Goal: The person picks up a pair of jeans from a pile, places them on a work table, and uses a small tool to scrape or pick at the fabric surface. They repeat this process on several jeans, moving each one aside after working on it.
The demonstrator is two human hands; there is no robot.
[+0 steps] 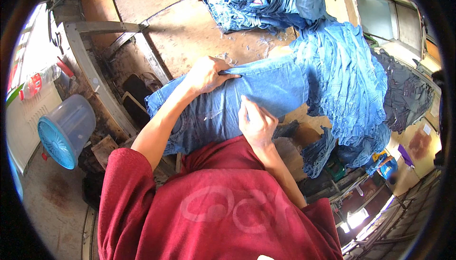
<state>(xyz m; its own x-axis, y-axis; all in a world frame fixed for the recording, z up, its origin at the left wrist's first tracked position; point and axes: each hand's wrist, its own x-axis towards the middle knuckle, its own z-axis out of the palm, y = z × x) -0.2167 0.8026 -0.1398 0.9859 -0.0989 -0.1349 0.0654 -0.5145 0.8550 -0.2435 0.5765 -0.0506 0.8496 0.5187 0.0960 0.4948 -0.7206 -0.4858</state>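
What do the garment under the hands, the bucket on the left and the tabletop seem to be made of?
Garment: blue denim, apparently; faded weave, stitched seams. Bucket: translucent bluish plastic, smooth, ribbed base. Tabletop: probably worn brown board, scuffed and matte.

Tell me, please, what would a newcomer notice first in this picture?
First, the blue denim garment in the centre, with the left hand pressing its upper edge and the right hand pinching its fabric. Next, the big heap of blue denim to the right, and the pale blue bucket lying at far left.
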